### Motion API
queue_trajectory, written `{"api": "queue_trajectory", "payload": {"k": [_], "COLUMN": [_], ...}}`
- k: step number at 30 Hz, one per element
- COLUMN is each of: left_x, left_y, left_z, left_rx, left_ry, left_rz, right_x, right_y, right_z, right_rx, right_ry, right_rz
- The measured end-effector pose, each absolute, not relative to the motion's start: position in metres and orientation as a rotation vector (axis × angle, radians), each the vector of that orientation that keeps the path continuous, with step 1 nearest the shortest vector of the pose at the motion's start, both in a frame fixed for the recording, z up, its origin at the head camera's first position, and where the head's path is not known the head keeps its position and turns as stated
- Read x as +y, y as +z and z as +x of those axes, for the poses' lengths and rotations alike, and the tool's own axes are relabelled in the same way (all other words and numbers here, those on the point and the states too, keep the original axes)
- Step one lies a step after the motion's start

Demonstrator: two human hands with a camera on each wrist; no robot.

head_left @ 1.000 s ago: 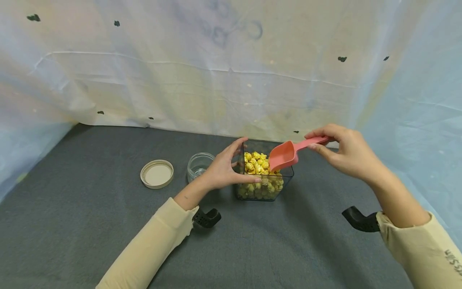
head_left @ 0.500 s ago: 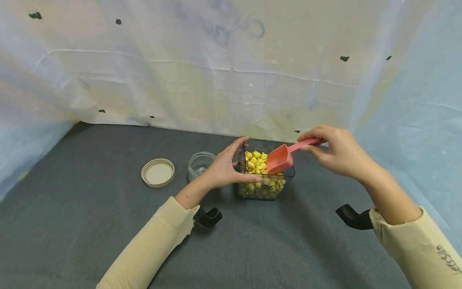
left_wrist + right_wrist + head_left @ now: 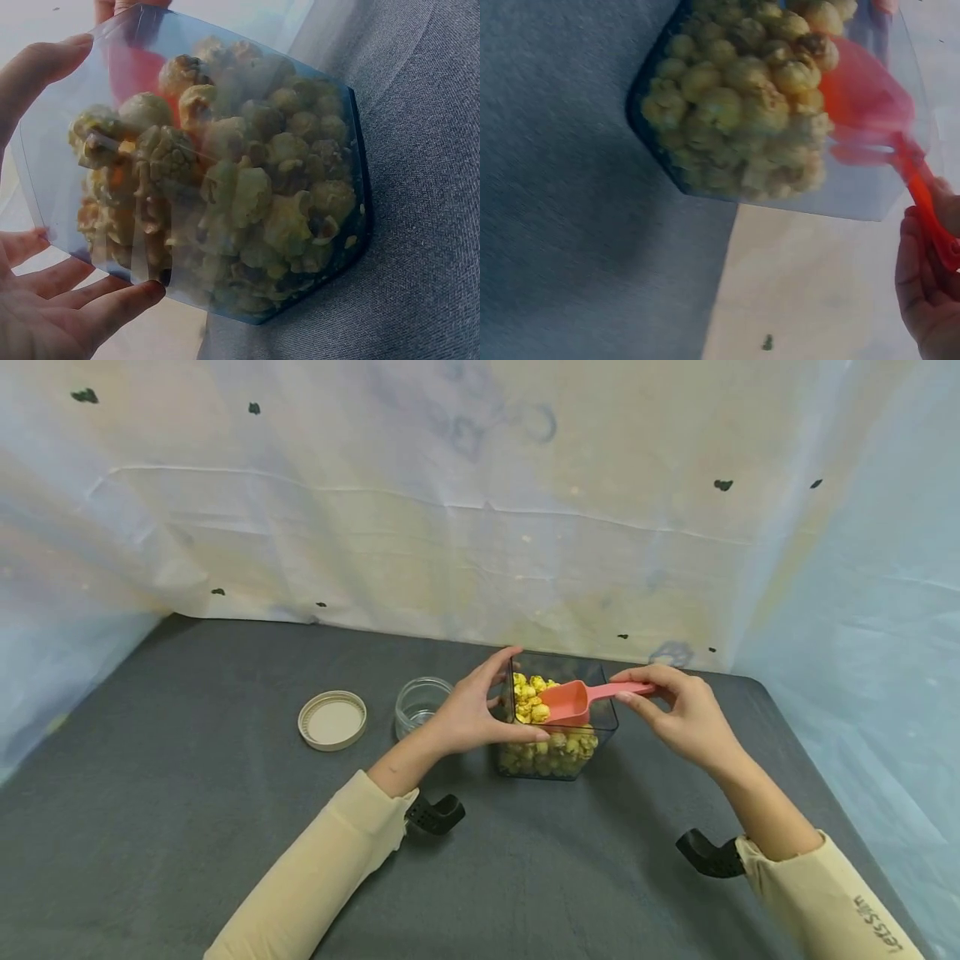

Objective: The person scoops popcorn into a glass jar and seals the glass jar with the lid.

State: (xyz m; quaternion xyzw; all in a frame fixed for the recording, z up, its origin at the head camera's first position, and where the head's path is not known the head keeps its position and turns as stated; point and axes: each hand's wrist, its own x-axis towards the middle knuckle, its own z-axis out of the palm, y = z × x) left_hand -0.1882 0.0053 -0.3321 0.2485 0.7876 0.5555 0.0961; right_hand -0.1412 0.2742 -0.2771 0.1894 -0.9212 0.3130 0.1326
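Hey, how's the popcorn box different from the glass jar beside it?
The box has a rim with corners, while the jar has a round one. The box holds popcorn; none shows in the jar. The left hand grips the box, while the jar stands unheld. Both are see-through and open at the top.

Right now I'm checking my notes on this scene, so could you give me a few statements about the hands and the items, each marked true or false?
1. The left hand grips the see-through container. True.
2. The right hand holds the pink scoop by its handle. True.
3. The scoop is in the glass jar. False: its scooping end is inside the container, against the popcorn.
4. The jar sits between the round lid and the container. True.
5. The lid covers the jar. False: it lies apart, on the grey table.
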Motion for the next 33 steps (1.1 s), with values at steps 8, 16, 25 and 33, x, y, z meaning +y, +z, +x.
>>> {"api": "queue_trajectory", "payload": {"k": [8, 16, 25, 33], "left_x": [0.003, 0.004, 0.004, 0.003], "left_y": [-0.332, -0.331, -0.332, -0.332], "left_z": [-0.188, -0.186, -0.188, -0.187], "left_rx": [2.33, 2.325, 2.323, 2.327], "left_ry": [1.648, 1.653, 1.658, 1.65], "left_rz": [0.743, 0.742, 0.753, 0.745], "right_x": [0.275, 0.272, 0.275, 0.277], "right_y": [-0.294, -0.305, -0.309, -0.314], "right_z": [-0.139, -0.137, -0.135, -0.135], "right_rx": [-2.588, -2.512, -2.476, -2.323], "right_ry": [1.129, 1.289, 1.338, 1.606], "right_rz": [0.485, 0.431, 0.264, 0.194]}}
